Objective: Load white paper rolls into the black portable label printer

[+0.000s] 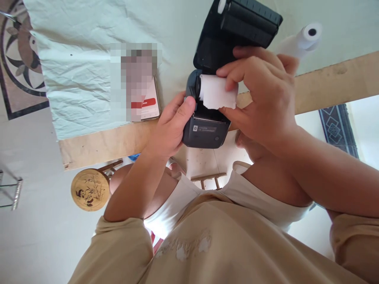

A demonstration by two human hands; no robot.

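A small black receipt printer (204, 136) is held over the table's front edge, its lid (213, 51) swung up and away from me. My left hand (174, 122) grips the printer's left side, thumb on the upper rim. A white paper roll (217, 92) sits at the printer's opening, a ragged loose end hanging toward me. My right hand (263, 92) pinches this paper from the right, with fingers on its top and the thumb at its lower edge. How deep the roll lies in the printer is partly hidden by my fingers.
Another white paper roll (308, 37) lies on the table at the upper right. A smartphone (151, 104), partly pixelated, rests left of the printer on the pale green cloth (79, 79). A round wooden stool (90, 189) stands on the floor at the left.
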